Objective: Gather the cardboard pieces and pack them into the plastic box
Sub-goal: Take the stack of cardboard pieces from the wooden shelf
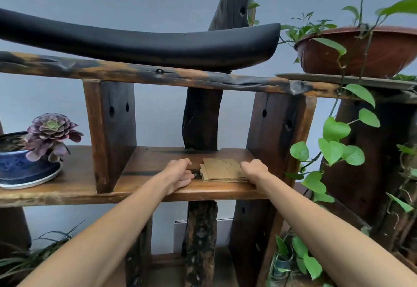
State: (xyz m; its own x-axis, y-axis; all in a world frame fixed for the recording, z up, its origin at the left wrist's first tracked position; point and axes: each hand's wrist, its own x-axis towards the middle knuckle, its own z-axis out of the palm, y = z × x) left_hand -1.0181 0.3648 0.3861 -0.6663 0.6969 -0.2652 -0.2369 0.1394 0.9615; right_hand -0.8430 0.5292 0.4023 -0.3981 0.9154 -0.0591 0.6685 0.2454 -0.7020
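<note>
A small stack of brown cardboard pieces (221, 170) lies flat on the middle wooden shelf (158, 187), inside the compartment between two dark uprights. My left hand (179, 174) rests on the shelf just left of the stack, fingers curled toward its left edge. My right hand (253, 170) presses against the stack's right edge, fingers curled onto it. No plastic box is in view.
A purple succulent in a blue pot (33, 151) stands on the shelf at the left. A black curved object (158, 43) lies on the upper plank. A brown pot (361, 50) with trailing green vines (334, 142) hangs at the right. Dark uprights (112, 129) flank the compartment.
</note>
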